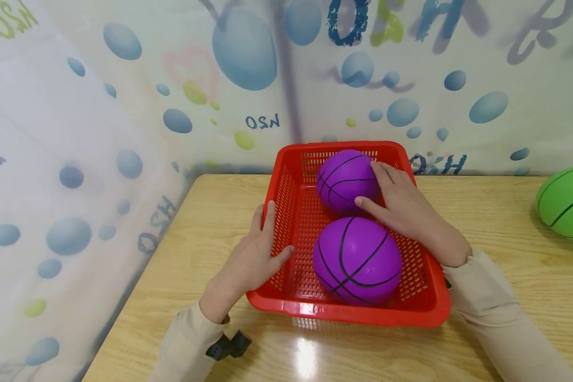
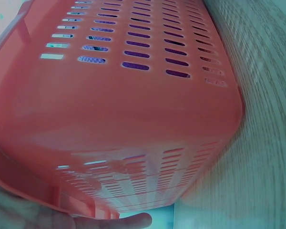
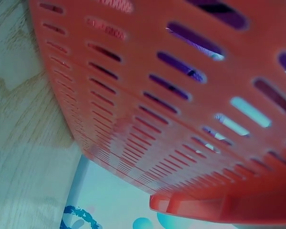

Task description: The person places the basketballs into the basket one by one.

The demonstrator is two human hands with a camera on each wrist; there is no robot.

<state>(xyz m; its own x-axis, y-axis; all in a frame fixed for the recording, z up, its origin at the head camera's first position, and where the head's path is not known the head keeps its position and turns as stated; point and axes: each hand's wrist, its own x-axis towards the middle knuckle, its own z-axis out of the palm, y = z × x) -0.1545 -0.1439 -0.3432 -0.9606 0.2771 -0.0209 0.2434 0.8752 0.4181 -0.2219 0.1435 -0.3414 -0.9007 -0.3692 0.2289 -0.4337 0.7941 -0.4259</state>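
Note:
A red plastic basket [image 1: 286, 305] with slotted walls stands on the wooden table, holding two purple basketballs. The farther purple ball [image 1: 341, 180] lies at the basket's back; the nearer purple ball [image 1: 355, 260] sits toward the front right. My left hand [image 1: 245, 260] holds the left rim, thumb inside and fingers along the outside. In the left wrist view a finger [image 2: 133, 221] lies straight beside the rim. My right hand [image 1: 403, 204] reaches over the right rim, and its spread thumb and fingers rest against the farther ball's right side. The right wrist view shows only the basket's slotted wall [image 3: 133, 129], not the hand.
A green ball [image 1: 568, 204] lies on the table at the far right, partly cut off by the frame. Behind the wooden table [image 1: 196, 228] and along its left side hangs a printed fabric backdrop [image 1: 138, 116]. Black straps and mounts [image 1: 229, 346] sit at the wrists.

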